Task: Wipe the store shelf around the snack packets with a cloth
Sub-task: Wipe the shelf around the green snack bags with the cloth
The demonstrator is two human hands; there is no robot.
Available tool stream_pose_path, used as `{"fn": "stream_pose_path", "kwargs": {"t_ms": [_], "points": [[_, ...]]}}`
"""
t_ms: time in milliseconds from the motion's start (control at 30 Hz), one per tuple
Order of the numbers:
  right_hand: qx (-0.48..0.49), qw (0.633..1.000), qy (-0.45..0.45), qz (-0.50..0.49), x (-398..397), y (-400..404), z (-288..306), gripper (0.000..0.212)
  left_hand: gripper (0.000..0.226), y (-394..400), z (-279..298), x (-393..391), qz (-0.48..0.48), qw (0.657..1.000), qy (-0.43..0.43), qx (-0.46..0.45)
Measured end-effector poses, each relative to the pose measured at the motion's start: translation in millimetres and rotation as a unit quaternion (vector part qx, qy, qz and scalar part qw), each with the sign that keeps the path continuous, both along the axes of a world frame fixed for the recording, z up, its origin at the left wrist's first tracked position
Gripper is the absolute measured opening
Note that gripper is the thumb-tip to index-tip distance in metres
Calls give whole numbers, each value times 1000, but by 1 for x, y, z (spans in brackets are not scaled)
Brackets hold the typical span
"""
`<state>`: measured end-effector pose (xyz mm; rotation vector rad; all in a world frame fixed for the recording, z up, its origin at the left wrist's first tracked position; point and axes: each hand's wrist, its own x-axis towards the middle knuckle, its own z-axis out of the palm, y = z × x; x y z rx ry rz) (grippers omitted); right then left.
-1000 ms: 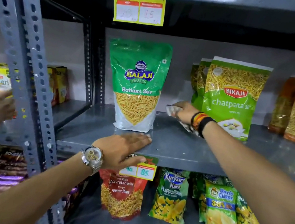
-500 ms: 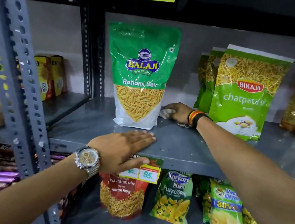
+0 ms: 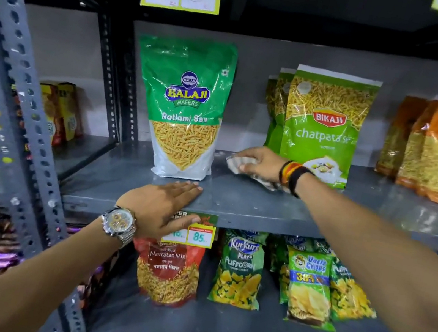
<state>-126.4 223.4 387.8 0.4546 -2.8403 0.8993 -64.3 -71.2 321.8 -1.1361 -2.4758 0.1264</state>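
Matt grey metal shelf (image 3: 249, 202) (scuffed, dusty); glossy plastic snack packets (image 3: 189, 108); soft crumpled cloth (image 3: 237, 164).

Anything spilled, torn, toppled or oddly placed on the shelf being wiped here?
Nothing stands out. The Balaji packet and Bikaji packet stand upright and intact; the right hand presses the cloth between them.

both forearms are bare, with no sleeve showing anywhere along them. on the wrist just behind the left hand (image 3: 160, 205) sits a wristwatch (image 3: 117, 221) with a silver-toned metal case, a linked metal bracelet and a pale dial carrying small gold-toned sub-dials. on the wrist just behind the right hand (image 3: 263, 163) lies a stack of bands (image 3: 293, 174): thin thread-like ones in black, orange, red and yellow nearest the hand, then a broader plain black band on the forearm side.
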Motion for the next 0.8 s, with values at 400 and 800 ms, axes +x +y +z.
{"fn": "stream_pose_path", "kwargs": {"t_ms": [400,800], "points": [[14,989,-61,131,115,29,9,36,93,1,2,0,16,1000,-20,0],[-23,997,-57,48,156,47,10,37,86,9,5,6,-8,999,-30,32]]}}
